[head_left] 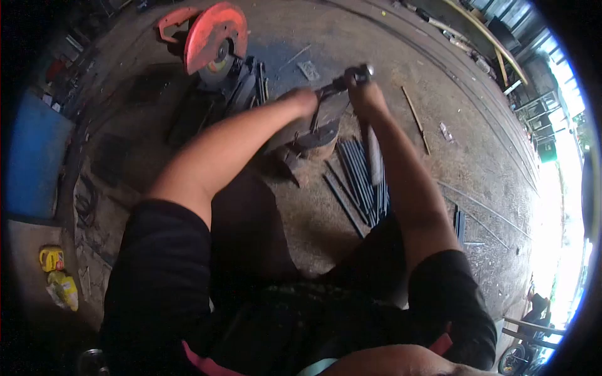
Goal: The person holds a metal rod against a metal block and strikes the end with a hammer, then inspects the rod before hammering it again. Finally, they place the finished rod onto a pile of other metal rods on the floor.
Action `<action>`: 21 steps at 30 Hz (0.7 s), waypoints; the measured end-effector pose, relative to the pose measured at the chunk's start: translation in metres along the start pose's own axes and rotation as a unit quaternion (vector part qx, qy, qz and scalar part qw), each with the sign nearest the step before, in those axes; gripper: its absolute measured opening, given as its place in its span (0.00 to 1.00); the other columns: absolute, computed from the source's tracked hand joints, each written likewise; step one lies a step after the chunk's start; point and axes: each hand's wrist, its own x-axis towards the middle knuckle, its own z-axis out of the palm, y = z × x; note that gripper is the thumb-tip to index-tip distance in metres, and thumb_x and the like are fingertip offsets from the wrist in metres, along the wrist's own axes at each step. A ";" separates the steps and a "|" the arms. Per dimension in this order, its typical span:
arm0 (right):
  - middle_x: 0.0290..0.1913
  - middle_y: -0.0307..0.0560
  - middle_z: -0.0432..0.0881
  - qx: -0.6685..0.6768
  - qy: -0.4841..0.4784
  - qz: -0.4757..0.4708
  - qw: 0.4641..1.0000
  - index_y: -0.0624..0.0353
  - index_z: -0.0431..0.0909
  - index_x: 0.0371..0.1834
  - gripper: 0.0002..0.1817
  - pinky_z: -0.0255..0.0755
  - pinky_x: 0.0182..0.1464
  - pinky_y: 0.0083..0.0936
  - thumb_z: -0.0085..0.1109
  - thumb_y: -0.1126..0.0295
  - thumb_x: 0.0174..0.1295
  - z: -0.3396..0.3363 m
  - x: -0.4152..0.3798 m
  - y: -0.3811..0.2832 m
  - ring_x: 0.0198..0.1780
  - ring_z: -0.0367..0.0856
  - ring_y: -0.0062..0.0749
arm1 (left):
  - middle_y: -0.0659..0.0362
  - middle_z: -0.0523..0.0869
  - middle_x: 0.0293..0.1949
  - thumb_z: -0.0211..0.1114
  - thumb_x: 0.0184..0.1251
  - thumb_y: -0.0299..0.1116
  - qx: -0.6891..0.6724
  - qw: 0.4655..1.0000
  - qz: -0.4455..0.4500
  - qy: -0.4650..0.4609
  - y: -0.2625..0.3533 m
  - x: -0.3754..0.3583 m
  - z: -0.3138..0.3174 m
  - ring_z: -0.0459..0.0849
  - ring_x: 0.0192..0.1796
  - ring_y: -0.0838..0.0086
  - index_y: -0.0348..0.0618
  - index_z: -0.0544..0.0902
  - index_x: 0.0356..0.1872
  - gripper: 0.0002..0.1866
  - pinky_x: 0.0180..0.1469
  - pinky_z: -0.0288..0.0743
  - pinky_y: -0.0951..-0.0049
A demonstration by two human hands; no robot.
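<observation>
My left hand [303,101], blurred, closes round one end of a dark metal piece [331,89]. That piece reaches toward my right hand [365,99], which is wrapped round a hammer close to its head [359,73]. The hammer's pale handle [375,156] hangs down beside my right forearm. Below both hands is a dark metal block [329,111] with a curved plate [316,138] on a wooden stump [321,150]. Whether the metal piece touches the hammer head is hard to tell.
A cut-off saw with an orange guard [207,41] stands at the upper left. Dark metal bars [360,178] lie on the floor below the stump. A thin stick [415,119] lies to the right. Yellow packages [59,276] are at the far left.
</observation>
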 end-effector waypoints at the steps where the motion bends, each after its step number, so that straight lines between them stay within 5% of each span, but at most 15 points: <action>1: 0.46 0.66 0.82 0.076 -0.098 0.073 0.990 0.65 0.79 0.45 0.29 0.73 0.53 0.43 0.51 0.45 0.63 -0.005 -0.001 0.000 0.50 0.81 0.58 | 0.35 0.82 0.45 0.35 0.77 0.52 -0.018 0.998 -0.065 0.013 0.014 -0.012 -0.016 0.81 0.50 0.44 0.30 0.82 0.43 0.33 0.54 0.73 0.50; 3: 0.47 0.68 0.81 0.011 -0.076 0.068 0.995 0.65 0.79 0.48 0.29 0.73 0.53 0.41 0.50 0.46 0.63 -0.012 0.017 0.008 0.51 0.81 0.56 | 0.35 0.83 0.43 0.36 0.77 0.52 -0.090 0.992 -0.083 0.042 0.013 -0.010 -0.011 0.82 0.49 0.43 0.30 0.83 0.40 0.34 0.53 0.73 0.49; 4: 0.41 0.67 0.83 0.042 0.004 0.009 0.999 0.64 0.79 0.45 0.28 0.77 0.45 0.39 0.50 0.46 0.64 -0.020 0.016 0.002 0.41 0.85 0.52 | 0.35 0.83 0.43 0.36 0.77 0.52 -0.092 0.991 -0.085 0.042 0.015 -0.013 -0.013 0.82 0.49 0.43 0.30 0.83 0.40 0.34 0.53 0.73 0.49; 5: 0.30 0.59 0.84 0.089 -0.016 0.021 0.996 0.64 0.78 0.43 0.27 0.78 0.34 0.37 0.51 0.47 0.65 -0.038 0.023 -0.005 0.30 0.86 0.45 | 0.36 0.83 0.42 0.37 0.76 0.52 -0.086 0.991 -0.090 0.047 0.017 -0.015 -0.019 0.82 0.47 0.43 0.31 0.84 0.38 0.34 0.52 0.73 0.49; 6: 0.22 0.51 0.81 0.192 0.078 -0.009 0.978 0.65 0.77 0.39 0.26 0.76 0.27 0.34 0.53 0.46 0.65 -0.059 0.012 -0.032 0.23 0.83 0.39 | 0.36 0.84 0.41 0.37 0.76 0.53 -0.084 0.991 -0.095 0.048 0.023 -0.020 -0.021 0.83 0.46 0.43 0.32 0.84 0.37 0.34 0.51 0.74 0.48; 8: 0.19 0.47 0.78 0.278 0.145 -0.064 0.947 0.67 0.76 0.30 0.29 0.73 0.24 0.30 0.57 0.44 0.63 -0.097 0.003 -0.060 0.19 0.79 0.34 | 0.40 0.84 0.43 0.39 0.75 0.53 -0.093 0.988 -0.119 0.046 0.038 -0.032 -0.039 0.83 0.47 0.46 0.35 0.84 0.41 0.32 0.52 0.74 0.50; 9: 0.19 0.40 0.75 0.306 0.163 -0.076 0.935 0.60 0.76 0.33 0.24 0.69 0.21 0.27 0.55 0.47 0.65 -0.114 -0.004 -0.074 0.19 0.76 0.26 | 0.43 0.85 0.45 0.41 0.75 0.53 -0.099 0.984 -0.143 0.042 0.042 -0.036 -0.042 0.84 0.49 0.49 0.38 0.84 0.44 0.30 0.53 0.74 0.51; 12: 0.21 0.41 0.77 0.359 0.207 -0.111 0.903 0.60 0.75 0.32 0.21 0.70 0.23 0.26 0.54 0.51 0.67 -0.116 -0.007 -0.079 0.22 0.77 0.26 | 0.42 0.85 0.40 0.41 0.75 0.52 -0.078 0.985 -0.126 0.085 0.040 -0.032 -0.032 0.84 0.44 0.46 0.38 0.85 0.40 0.30 0.50 0.75 0.49; 14: 0.25 0.45 0.80 0.081 0.171 -0.048 0.981 0.61 0.75 0.34 0.17 0.72 0.26 0.28 0.50 0.57 0.68 -0.085 -0.003 -0.061 0.26 0.80 0.31 | 0.42 0.85 0.41 0.41 0.75 0.52 -0.069 0.987 -0.125 0.073 0.037 -0.029 -0.031 0.84 0.45 0.46 0.38 0.85 0.40 0.29 0.50 0.75 0.50; 16: 0.42 0.64 0.83 -0.159 0.034 -0.063 0.985 0.63 0.76 0.48 0.25 0.76 0.45 0.43 0.48 0.50 0.66 -0.007 0.018 0.008 0.46 0.83 0.53 | 0.43 0.85 0.41 0.41 0.75 0.52 -0.059 0.990 -0.115 0.064 0.040 -0.031 -0.025 0.84 0.45 0.46 0.39 0.85 0.41 0.29 0.50 0.75 0.50; 18: 0.51 0.66 0.80 -0.017 -0.046 -0.001 0.999 0.61 0.73 0.55 0.28 0.68 0.60 0.43 0.50 0.48 0.64 -0.015 -0.023 -0.017 0.58 0.76 0.57 | 0.47 0.86 0.45 0.42 0.75 0.51 -0.034 0.986 -0.137 0.083 0.031 -0.025 -0.021 0.85 0.47 0.52 0.40 0.85 0.43 0.28 0.50 0.77 0.53; 21: 0.47 0.66 0.81 -0.009 -0.069 0.031 0.997 0.61 0.74 0.55 0.29 0.70 0.57 0.43 0.49 0.46 0.65 -0.023 0.010 -0.002 0.55 0.78 0.58 | 0.47 0.86 0.44 0.43 0.75 0.51 -0.002 0.989 -0.127 0.070 0.026 -0.016 -0.011 0.85 0.47 0.54 0.39 0.85 0.42 0.27 0.49 0.77 0.54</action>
